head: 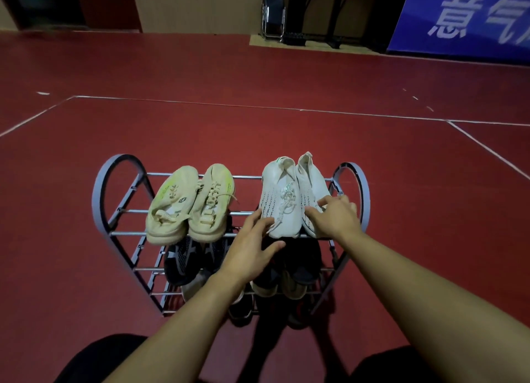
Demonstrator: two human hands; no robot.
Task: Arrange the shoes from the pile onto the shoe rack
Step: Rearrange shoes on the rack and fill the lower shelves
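A grey metal shoe rack (103, 187) with arched ends stands on the red floor. Its top shelf carries a cream pair with yellow-green marks (189, 203) on the left and a white knit pair (289, 194) on the right. My left hand (252, 247) touches the toe of the left white shoe with spread, straight fingers. My right hand (334, 216) rests on the toe of the right white shoe, fingers lightly bent over it. Dark shoes (186, 256) fill the lower shelves, partly hidden by my arms.
Red sports floor (258, 130) with white lines lies all around the rack. A folded chair (272, 18) and a blue banner (464, 18) stand at the far wall. My dark-clad knees (97, 359) are at the bottom edge.
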